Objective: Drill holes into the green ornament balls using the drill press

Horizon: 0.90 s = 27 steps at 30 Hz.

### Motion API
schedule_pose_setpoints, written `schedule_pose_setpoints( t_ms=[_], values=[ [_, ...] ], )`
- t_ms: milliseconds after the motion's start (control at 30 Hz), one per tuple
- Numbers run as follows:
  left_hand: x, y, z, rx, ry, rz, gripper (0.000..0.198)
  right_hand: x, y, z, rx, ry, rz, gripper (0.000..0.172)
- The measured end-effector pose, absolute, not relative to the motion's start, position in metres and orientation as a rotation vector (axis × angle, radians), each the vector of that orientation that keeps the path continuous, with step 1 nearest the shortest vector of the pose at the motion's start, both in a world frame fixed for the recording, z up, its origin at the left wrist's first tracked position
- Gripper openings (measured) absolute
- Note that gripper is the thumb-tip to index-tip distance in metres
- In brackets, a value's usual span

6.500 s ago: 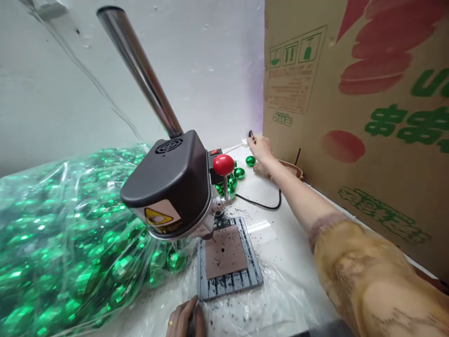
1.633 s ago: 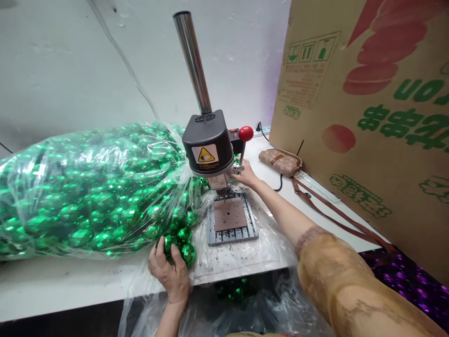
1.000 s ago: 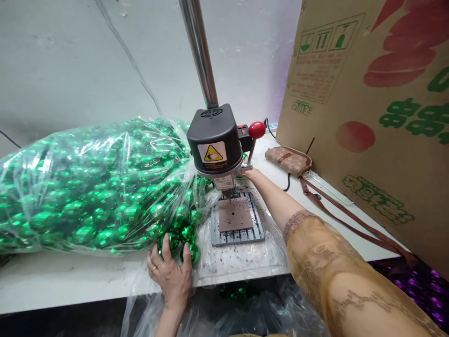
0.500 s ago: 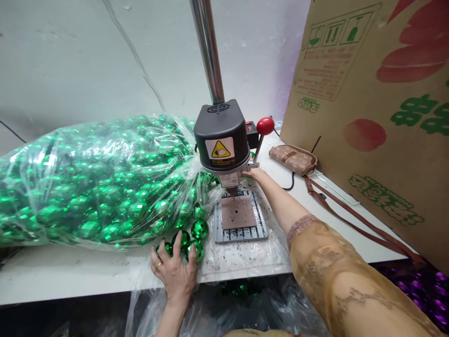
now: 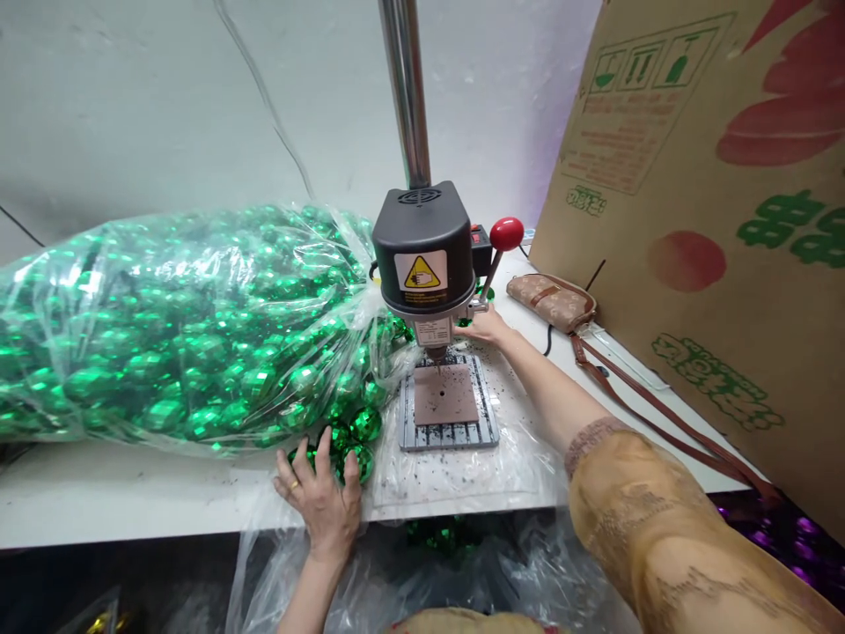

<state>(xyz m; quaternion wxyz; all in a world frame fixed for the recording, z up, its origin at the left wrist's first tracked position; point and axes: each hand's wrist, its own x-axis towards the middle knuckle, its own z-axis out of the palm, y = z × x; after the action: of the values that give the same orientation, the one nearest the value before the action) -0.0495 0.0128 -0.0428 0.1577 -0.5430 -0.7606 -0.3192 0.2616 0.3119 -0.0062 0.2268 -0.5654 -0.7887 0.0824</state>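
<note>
My left hand [image 5: 323, 502] is spread over several shiny green faceted balls [image 5: 363, 424] at the mouth of a clear plastic bag [image 5: 165, 352]; its fingers are apart and touch the balls. A small bench drill press [image 5: 422, 246] stands to the right of the bag. Past its right side reaches my right hand [image 5: 487, 328], its fingertips hidden behind the drill head. Close to that hand, green balls [image 5: 486, 293] show behind the machine. Beneath the drill bit, a brownish square pad [image 5: 446, 396] with a dark hole lies on the grooved metal base [image 5: 485, 431].
Dark shavings are scattered over the base and the white table [image 5: 132, 506]. A red-knobbed lever [image 5: 506, 234] sticks out from the drill's right side. Further right are a patterned pouch [image 5: 551, 299] with a brown strap and a large cardboard box [image 5: 666, 211]. Plastic sheeting [image 5: 528, 572] hangs below the table edge.
The view has shifted slightly. My right hand has drawn back a little from behind the drill, showing more of itself and of the green balls there. My left hand stays on the balls.
</note>
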Motion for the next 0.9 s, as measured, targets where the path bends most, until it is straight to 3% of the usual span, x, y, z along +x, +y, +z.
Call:
schedule_pose_setpoints(
  t_ms=[467, 700, 900],
  values=[
    [-0.050, 0.015, -0.047, -1.572, -2.154, -0.898, 0.059, 0.280, 0.262, -0.006, -1.729, -2.060, 0.168, 0.044],
    [-0.051, 0.015, -0.048, -1.587, -2.149, -0.894, 0.055, 0.250, 0.280, -0.002, -1.991, -1.845, 0.219, 0.044],
    [-0.049, 0.017, -0.047, -1.572, -2.168, -0.889, 0.057, 0.236, 0.288, 0.000, -1.953, -1.887, 0.277, 0.042]
  ],
)
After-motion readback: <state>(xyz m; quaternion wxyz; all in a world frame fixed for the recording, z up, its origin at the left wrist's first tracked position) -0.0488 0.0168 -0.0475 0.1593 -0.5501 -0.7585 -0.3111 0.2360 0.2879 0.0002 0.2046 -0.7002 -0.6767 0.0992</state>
